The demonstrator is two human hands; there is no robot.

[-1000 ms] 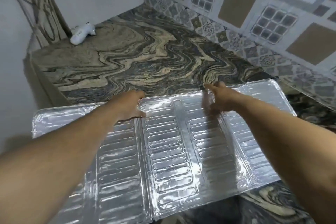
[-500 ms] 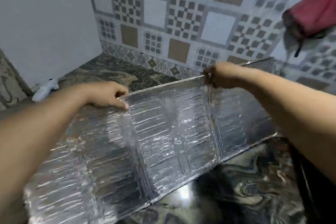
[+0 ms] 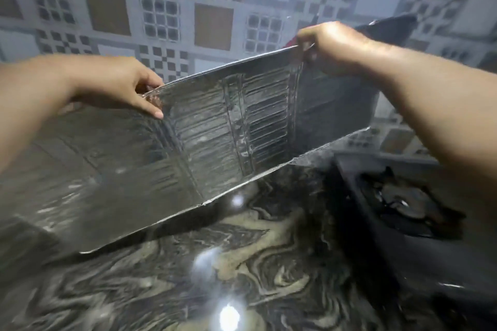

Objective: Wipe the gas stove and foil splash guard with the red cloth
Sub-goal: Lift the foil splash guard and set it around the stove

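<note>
step: standing guard (image 3: 215, 131) up on desk (image 3: 242, 263) beside stove (image 3: 403, 196) | left hand (image 3: 121, 86), right hand (image 3: 330, 45) pinching top edge | cloth unseen | next: set down, fetch cloth

A marbled countertop (image 3: 242, 277) with swirled dark and tan veins fills the near scene; a patterned tile wall (image 3: 161, 8) rises at the far side.
</note>
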